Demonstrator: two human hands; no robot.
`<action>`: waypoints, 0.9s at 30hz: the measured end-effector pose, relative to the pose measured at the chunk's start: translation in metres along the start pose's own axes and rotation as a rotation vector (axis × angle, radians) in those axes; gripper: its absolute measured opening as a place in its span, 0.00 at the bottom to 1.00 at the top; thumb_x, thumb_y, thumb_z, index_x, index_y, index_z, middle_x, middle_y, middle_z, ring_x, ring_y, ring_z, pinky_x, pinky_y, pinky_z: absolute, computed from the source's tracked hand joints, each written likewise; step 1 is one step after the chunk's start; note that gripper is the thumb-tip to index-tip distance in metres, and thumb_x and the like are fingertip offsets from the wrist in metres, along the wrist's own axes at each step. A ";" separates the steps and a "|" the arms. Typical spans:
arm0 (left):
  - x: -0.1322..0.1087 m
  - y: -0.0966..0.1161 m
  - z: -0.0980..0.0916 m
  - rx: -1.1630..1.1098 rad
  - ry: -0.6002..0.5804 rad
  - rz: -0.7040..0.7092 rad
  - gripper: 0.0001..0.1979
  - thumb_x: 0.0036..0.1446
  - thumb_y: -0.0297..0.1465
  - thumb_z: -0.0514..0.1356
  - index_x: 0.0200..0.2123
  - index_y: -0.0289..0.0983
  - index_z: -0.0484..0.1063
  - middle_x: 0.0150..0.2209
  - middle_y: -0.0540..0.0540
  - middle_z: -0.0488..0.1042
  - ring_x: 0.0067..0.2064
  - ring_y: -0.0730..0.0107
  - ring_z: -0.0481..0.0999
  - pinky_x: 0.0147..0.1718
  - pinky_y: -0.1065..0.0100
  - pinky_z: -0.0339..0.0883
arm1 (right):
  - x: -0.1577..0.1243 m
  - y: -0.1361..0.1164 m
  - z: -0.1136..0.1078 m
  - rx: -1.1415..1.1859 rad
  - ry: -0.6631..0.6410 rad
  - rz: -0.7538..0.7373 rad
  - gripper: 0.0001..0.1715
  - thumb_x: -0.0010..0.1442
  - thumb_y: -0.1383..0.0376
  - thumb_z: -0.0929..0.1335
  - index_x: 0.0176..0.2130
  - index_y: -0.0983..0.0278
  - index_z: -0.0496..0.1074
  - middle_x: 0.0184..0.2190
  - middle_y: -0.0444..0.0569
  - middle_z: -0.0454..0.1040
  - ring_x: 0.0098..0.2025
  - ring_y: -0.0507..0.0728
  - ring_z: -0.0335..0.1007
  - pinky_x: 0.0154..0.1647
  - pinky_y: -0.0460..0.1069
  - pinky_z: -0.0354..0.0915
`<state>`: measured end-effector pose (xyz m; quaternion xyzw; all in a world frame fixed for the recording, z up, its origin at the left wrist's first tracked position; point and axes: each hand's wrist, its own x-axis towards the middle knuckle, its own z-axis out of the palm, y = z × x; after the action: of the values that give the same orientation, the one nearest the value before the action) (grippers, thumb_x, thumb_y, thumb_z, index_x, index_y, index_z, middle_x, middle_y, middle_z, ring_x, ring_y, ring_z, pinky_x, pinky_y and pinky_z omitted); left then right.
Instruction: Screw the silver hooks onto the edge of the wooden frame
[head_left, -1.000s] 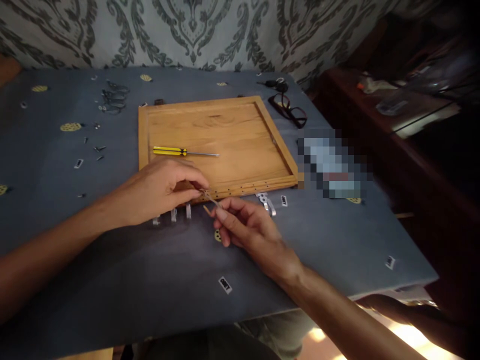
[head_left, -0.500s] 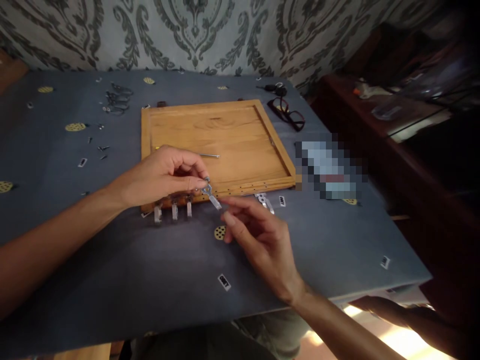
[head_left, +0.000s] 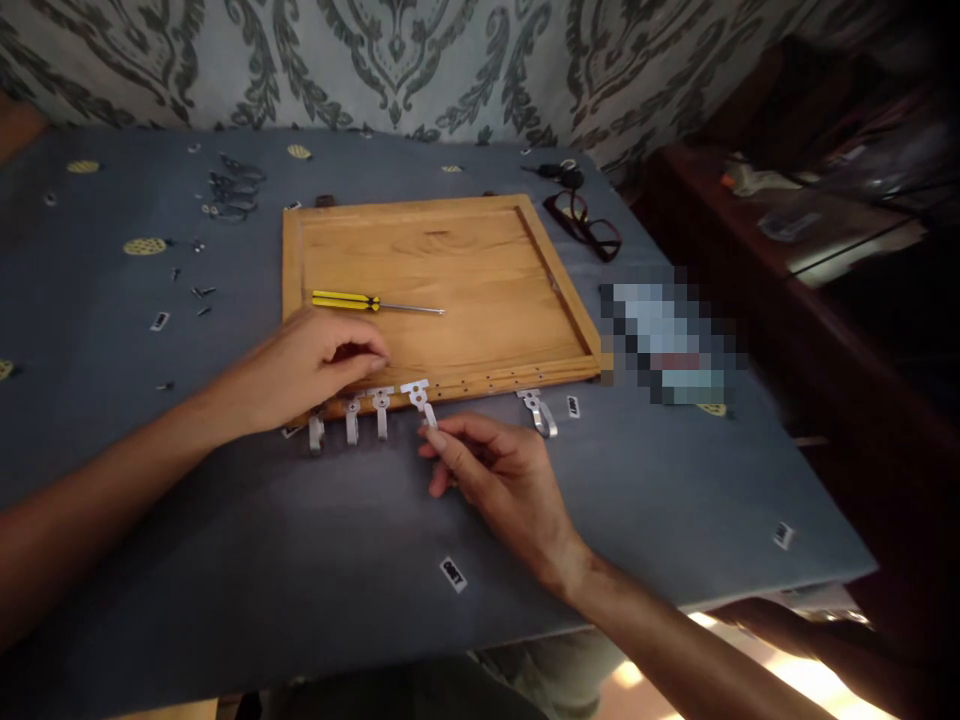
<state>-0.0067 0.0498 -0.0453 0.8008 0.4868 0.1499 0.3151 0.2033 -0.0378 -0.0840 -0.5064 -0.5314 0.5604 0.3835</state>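
Note:
My right hand point(head_left: 502, 480) pinches the curved end of a metal hook point(head_left: 417, 394). The hook's flat, holed plate lies over the front edge of a wooden frame point(head_left: 562, 275). My left hand point(head_left: 322, 355) rests above the frame's front left part, thumb and fingertips together; anything between them is too small to make out. Three similar hooks hang along that edge on the left, among them one hook point(head_left: 382, 410) nearest the held one. A loose hook point(head_left: 538, 412) lies by the frame's front right. Behind my left hand, a yellow-handled screwdriver point(head_left: 345, 300) lies across the panel.
Small screws point(head_left: 201, 292) are scattered on the blue tablecloth point(head_left: 300, 560) at left, with more hooks point(head_left: 232, 190) piled behind. Glasses point(head_left: 585, 228) and keys point(head_left: 559, 172) lie back right. A blurred-out object point(head_left: 664, 335) sits beside the frame.
My left hand has let go of the hook and drawn back left, uncovering the screwdriver. My right hand has moved slightly left and down, bringing the hook's plate against the frame's edge.

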 end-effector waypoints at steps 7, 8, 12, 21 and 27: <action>-0.003 0.005 0.002 0.137 -0.130 -0.041 0.09 0.62 0.33 0.59 0.34 0.37 0.78 0.27 0.53 0.78 0.27 0.77 0.70 0.28 0.71 0.55 | 0.004 0.000 0.002 -0.078 0.006 0.013 0.13 0.62 0.58 0.69 0.30 0.63 0.76 0.16 0.40 0.74 0.20 0.49 0.68 0.25 0.46 0.61; -0.003 0.006 0.002 0.142 -0.131 -0.049 0.08 0.61 0.33 0.60 0.33 0.38 0.78 0.27 0.53 0.77 0.27 0.78 0.70 0.28 0.71 0.55 | 0.004 0.000 0.002 -0.083 0.008 0.014 0.13 0.62 0.58 0.69 0.30 0.63 0.76 0.16 0.40 0.74 0.20 0.49 0.68 0.25 0.46 0.61; -0.002 0.007 0.002 0.139 -0.134 -0.078 0.07 0.59 0.32 0.62 0.31 0.38 0.78 0.24 0.54 0.75 0.26 0.78 0.69 0.29 0.72 0.54 | 0.005 -0.001 0.003 -0.125 0.003 0.015 0.13 0.62 0.58 0.69 0.30 0.63 0.77 0.16 0.41 0.74 0.21 0.49 0.69 0.26 0.46 0.63; -0.001 0.007 0.002 0.111 -0.119 -0.040 0.07 0.58 0.31 0.62 0.28 0.38 0.77 0.24 0.53 0.75 0.26 0.78 0.67 0.28 0.73 0.53 | 0.007 -0.005 0.005 -0.159 -0.018 0.029 0.14 0.62 0.57 0.69 0.29 0.62 0.76 0.17 0.42 0.75 0.21 0.51 0.70 0.27 0.48 0.65; -0.002 0.007 0.004 0.136 -0.092 -0.012 0.07 0.59 0.32 0.61 0.30 0.38 0.78 0.25 0.53 0.76 0.27 0.77 0.69 0.28 0.73 0.54 | 0.006 -0.005 0.005 -0.168 -0.017 0.017 0.14 0.62 0.58 0.69 0.29 0.62 0.76 0.17 0.42 0.76 0.22 0.51 0.71 0.29 0.48 0.65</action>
<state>-0.0006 0.0442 -0.0431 0.8235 0.4856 0.0778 0.2827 0.1969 -0.0320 -0.0809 -0.5364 -0.5755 0.5214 0.3305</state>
